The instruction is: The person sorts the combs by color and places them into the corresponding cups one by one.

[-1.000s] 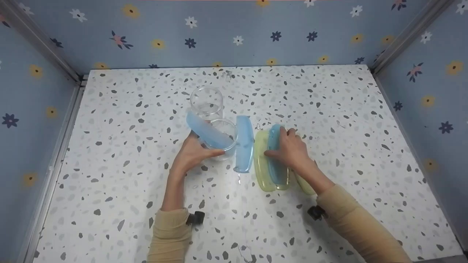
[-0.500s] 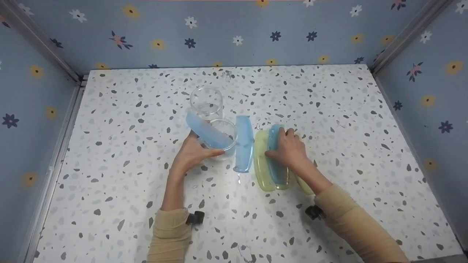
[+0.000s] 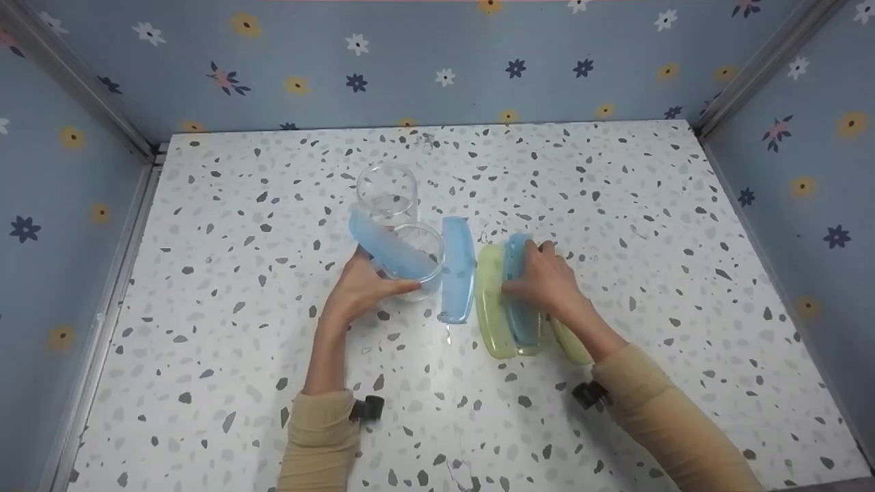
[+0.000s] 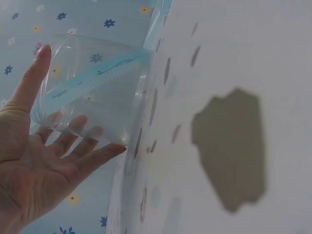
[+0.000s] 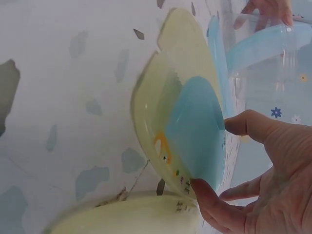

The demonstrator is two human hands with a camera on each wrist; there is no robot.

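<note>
My left hand (image 3: 355, 287) holds a clear plastic cup (image 4: 109, 114), thumb on the near side of its rim and fingers along the far side. A blue comb (image 3: 389, 246) leans inside that cup, one end sticking out past the rim. With thumb and fingers my right hand (image 3: 550, 280) pinches another blue comb (image 3: 523, 324), which overlaps a yellow-green comb (image 5: 148, 114) under it. A second yellow-green comb (image 3: 491, 301) lies just left of it. Between cup and combs, a third blue comb (image 3: 458, 270) lies lengthwise on the table.
Another clear cup (image 3: 386, 181) stands right behind the held one. One more yellow-green comb (image 3: 571, 345) lies partly under my right wrist. The speckled white table (image 3: 219, 294) is enclosed by flowered blue panels (image 3: 437, 41) at the back and sides.
My right hand's thumb has shifted slightly to the right on the blue comb. The left hand, its cup and the leaning comb stay in place.
</note>
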